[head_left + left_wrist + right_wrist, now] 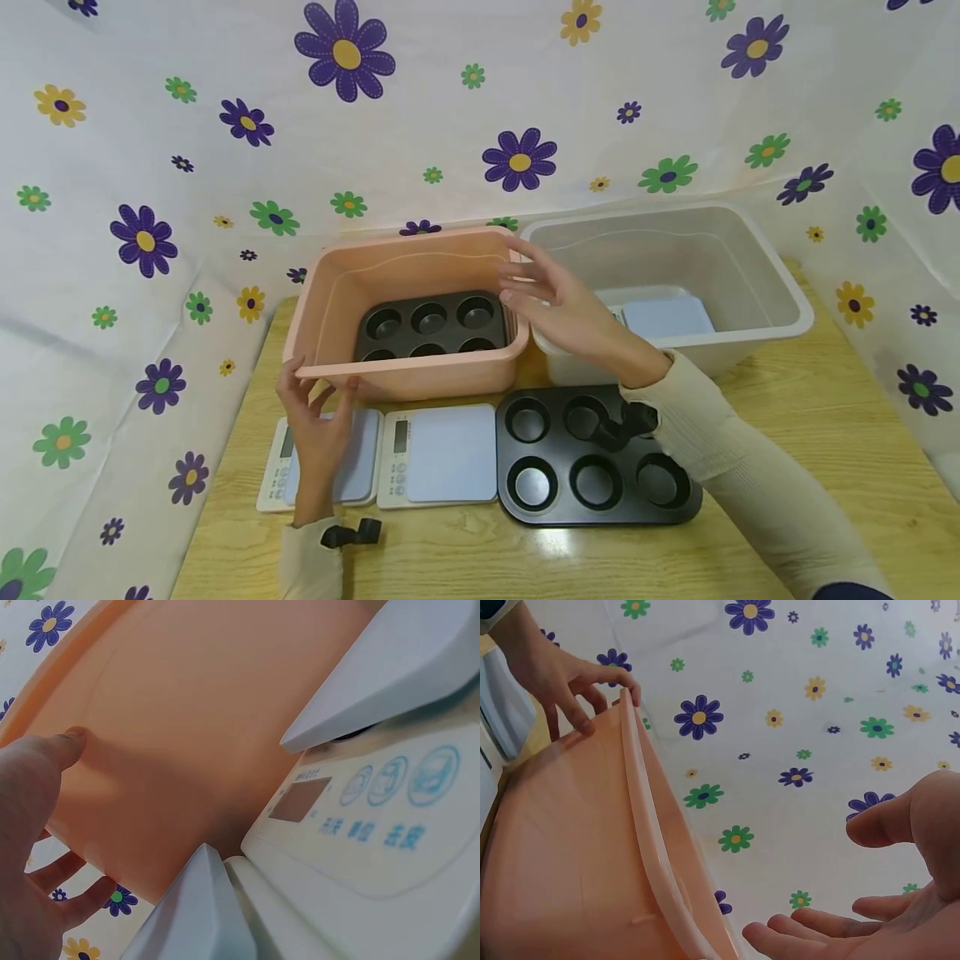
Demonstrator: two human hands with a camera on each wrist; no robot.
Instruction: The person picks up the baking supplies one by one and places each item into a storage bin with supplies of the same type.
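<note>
At the front left corner of the peach plastic bin (420,379), my left hand (318,429) grips the corner. Its thumb lies on the front wall and other fingers reach round the side, as the left wrist view shows. A black muffin pan (407,323) lies inside this bin. My right hand (558,308) hovers by the bin's right rim, fingers spread and holding nothing; the right wrist view shows a gap between hand and bin. Below the left hand is a kitchen scale (360,462), partly hidden by the wrist.
A second kitchen scale (453,454) sits in front of the peach bin. Right of it lies another muffin pan (596,483), partly under my right forearm. A grey-white bin (772,321) holds a scale (667,317). Flowered cloth (435,108) hangs behind the wooden table (817,467).
</note>
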